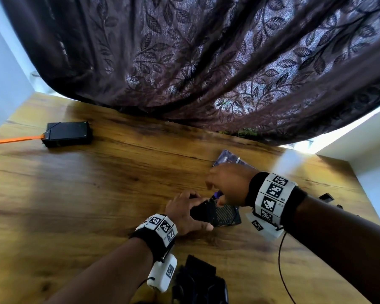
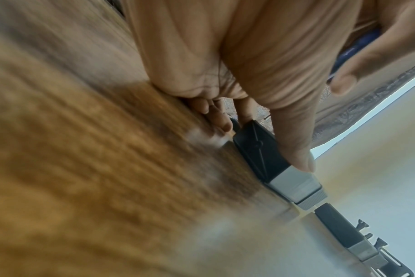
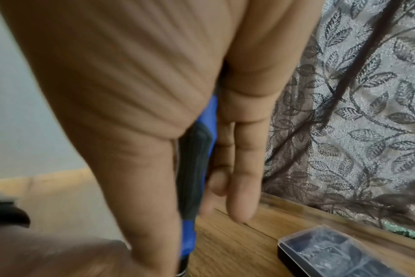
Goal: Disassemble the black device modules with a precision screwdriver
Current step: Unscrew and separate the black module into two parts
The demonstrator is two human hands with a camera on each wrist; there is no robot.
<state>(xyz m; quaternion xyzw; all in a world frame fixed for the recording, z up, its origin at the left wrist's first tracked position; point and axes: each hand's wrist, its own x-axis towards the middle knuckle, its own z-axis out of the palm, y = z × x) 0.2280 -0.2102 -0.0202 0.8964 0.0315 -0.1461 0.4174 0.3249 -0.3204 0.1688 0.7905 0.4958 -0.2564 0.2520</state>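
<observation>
while the left hand clamps the module near the tabletop's front edge, keep it pinned flat. the right hand, fingers wrapped round the screwdriver, should stay upright and turn slowly.

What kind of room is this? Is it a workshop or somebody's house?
Probably a home, at a table by a window, not a workshop. A wooden table stands against a leaf-patterned curtain with daylight behind it, between plain white walls.

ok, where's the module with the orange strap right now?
In the head view, the module with the orange strap lies on the far left of the wooden table, near the curtain, well away from both hands.
</observation>
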